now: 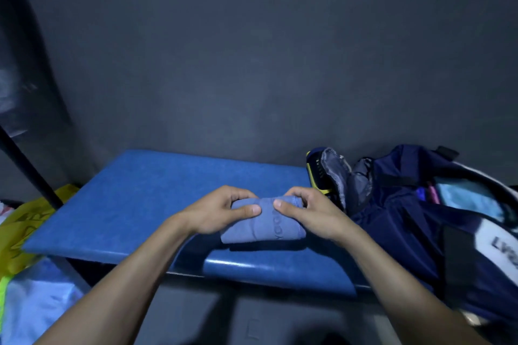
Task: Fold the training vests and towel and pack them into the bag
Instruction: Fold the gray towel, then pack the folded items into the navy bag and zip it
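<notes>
Two hands, one towel, one bag and one bench show in the frame. The towel (265, 223) is a blue-grey cloth folded into a small thick bundle with faint lettering along one fold; it lies at lower centre on the blue bench (145, 204), near its front edge. The left hand (221, 211) pinches the bundle's left end, thumb on top, and the right hand (307, 211) grips its right end. The dark blue bag (398, 218) lies open at the right, just beside the towel.
</notes>
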{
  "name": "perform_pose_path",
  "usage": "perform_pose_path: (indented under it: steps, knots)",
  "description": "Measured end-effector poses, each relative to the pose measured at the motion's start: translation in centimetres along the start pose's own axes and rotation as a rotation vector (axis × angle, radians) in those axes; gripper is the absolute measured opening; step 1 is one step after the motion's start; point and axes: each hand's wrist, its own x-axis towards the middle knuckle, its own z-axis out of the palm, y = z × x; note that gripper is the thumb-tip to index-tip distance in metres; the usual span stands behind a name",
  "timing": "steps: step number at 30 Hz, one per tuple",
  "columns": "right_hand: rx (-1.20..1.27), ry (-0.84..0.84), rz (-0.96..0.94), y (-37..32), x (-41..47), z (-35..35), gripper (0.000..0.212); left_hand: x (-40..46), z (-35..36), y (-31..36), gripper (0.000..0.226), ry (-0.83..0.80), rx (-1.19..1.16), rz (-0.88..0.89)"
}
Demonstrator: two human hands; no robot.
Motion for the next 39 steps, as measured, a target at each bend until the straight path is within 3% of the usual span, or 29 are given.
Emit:
perform_pose_path:
  steps: [3,7,11,14,17,22,24,28,30,33,36,39]
  knots:
    - [-0.246,-0.085,-0.018,-2.4,-2.6,-3.7,0.04,1.0,1.4,3.3,0.009,-0.023,0.04,0.085]
    - [-0.557,-0.157,0.01,-6.3,-6.4,-8.3,0.055,2.5,4.8,8.4,0.017,-0.007,0.061,0.257]
    - [-0.653,0.026,-0.032,-7.4,-11.9,-12.4,0.047,4.4,8.8,12.1,0.034,0.139,-0.01,0.379]
    - [-0.553,0.214,-0.033,-6.1,-17.2,-15.1,0.036,6.0,12.0,15.6,0.04,0.098,-0.063,0.379]
    - [-0.436,0.237,0.022,-4.9,-19.9,-15.8,0.032,6.9,14.1,18.4,0.036,0.062,-0.122,0.421]
    - [-0.261,0.279,0.046,-3.7,-22.3,-17.8,0.044,8.9,18.9,23.1,0.024,0.006,-0.094,0.519]
    - [-0.204,0.266,0.044,-2.9,-23.1,-19.0,0.037,10.1,20.7,24.0,0.024,0.006,-0.069,0.534]
    - [-0.033,0.324,0.236,0.7,-26.4,-23.3,0.046,13.2,22.9,23.7,0.017,0.004,-0.033,0.515]
    - [0.08,0.432,0.387,2.6,-28.1,-25.8,0.052,15.3,23.1,22.9,0.015,0.05,0.053,0.452]
    - [0.219,0.574,0.67,5.3,-28.6,-29.4,0.038,18.5,24.0,22.8,0.02,0.058,0.271,0.376]
    - [0.271,0.523,0.776,7.6,-27.2,-31.7,0.017,21.9,26.4,24.0,0.027,-0.057,0.477,0.349]
    - [0.288,0.496,0.8,9.0,-24.9,-32.5,0.013,24.3,29.0,24.9,0.039,-0.21,0.592,0.302]
